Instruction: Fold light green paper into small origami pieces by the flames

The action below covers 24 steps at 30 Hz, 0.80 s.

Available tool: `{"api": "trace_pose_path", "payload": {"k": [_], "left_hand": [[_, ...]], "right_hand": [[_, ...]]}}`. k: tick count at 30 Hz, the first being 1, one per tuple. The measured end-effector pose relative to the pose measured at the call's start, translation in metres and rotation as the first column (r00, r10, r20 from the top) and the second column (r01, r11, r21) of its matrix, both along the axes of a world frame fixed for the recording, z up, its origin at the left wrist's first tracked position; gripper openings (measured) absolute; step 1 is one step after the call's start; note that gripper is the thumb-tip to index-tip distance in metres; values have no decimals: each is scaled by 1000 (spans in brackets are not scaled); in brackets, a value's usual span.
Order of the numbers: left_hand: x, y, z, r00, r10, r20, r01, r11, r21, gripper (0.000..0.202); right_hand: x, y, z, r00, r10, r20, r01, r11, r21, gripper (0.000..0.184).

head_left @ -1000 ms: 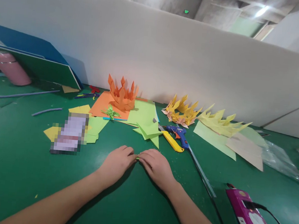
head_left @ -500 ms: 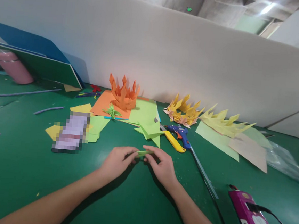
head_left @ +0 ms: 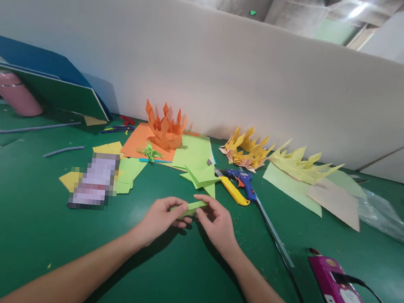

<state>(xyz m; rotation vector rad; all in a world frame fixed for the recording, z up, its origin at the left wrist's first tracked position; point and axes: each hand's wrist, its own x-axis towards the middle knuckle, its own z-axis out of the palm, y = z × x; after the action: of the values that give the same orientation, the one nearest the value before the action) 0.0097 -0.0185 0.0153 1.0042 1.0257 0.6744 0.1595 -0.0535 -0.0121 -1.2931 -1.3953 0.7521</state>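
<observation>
Between my two hands is a small folded strip of light green paper (head_left: 193, 208), tilted up toward the right. My left hand (head_left: 163, 218) pinches its left part between thumb and fingers. At the other end, my right hand (head_left: 217, 222) grips it with thumb and fingertips. Just beyond lie several folded green paper pieces (head_left: 202, 175). A yellow utility knife (head_left: 234, 191) and a blue glue gun (head_left: 242, 179) rest to the right of those pieces. The fingers partly cover the strip's ends.
An orange paper crown (head_left: 166, 132), a golden paper crown (head_left: 248, 148) and a pale yellow one (head_left: 301, 165) stand along the white partition (head_left: 202, 66). A blurred phone (head_left: 96, 180) lies left. A magenta power box (head_left: 341, 291) with a cable sits front right.
The green strip is turned so that more of its face shows and its right end is higher. My left hand's fingers have shifted under it.
</observation>
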Motion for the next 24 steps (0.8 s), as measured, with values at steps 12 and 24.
{"api": "trace_pose_path", "payload": {"k": [12, 24], "left_hand": [[10, 0, 7, 996, 58, 70, -48, 991, -128, 22], [18, -8, 11, 996, 42, 75, -35, 994, -100, 19]], "right_hand": [[-2, -3, 6, 988, -31, 153, 1, 981, 192, 23], [-2, -4, 9, 994, -18, 109, -1, 985, 172, 14]]}}
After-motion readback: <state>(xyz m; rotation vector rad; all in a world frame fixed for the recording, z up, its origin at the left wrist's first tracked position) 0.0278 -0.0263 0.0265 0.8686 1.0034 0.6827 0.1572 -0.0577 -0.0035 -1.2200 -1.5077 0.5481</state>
